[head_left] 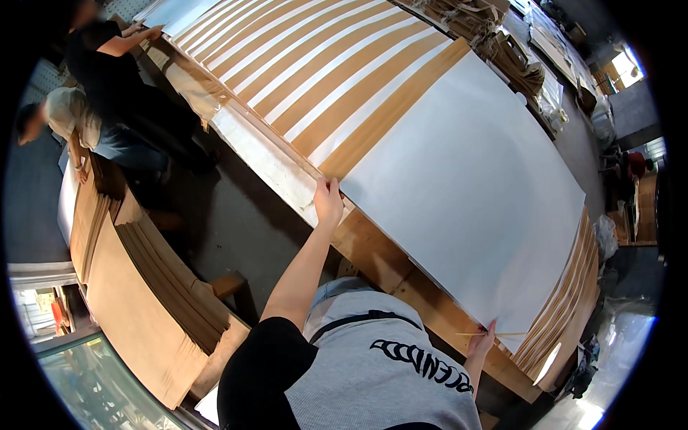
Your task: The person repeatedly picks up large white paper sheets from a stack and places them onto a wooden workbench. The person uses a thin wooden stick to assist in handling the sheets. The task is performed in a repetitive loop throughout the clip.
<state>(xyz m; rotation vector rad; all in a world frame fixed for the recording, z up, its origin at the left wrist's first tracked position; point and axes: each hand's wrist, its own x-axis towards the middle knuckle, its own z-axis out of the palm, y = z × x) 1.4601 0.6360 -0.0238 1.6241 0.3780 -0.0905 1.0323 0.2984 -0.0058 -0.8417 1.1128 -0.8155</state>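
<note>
A large smooth white sheet (466,186) lies on the long worktable in front of me. Beyond its far left edge, several overlapping sheets show as alternating brown strips (394,111) and white bands. My left hand (329,203) is closed at the near left corner of the white sheet, where it meets the nearest brown strip; its fingers pinch the edge there. Lower right, my right hand (481,344) is closed around a thin wooden stick (510,334) at the sheet's near edge. Some of its fingers are hidden.
Brown sheets fan out under the table's right end (573,301). A tall stack of brown boards (147,301) stands at the left, across a dark aisle. Two people work at the upper left, one in black (107,64) touching the table's far end. Scrap material (509,61) lines the far side.
</note>
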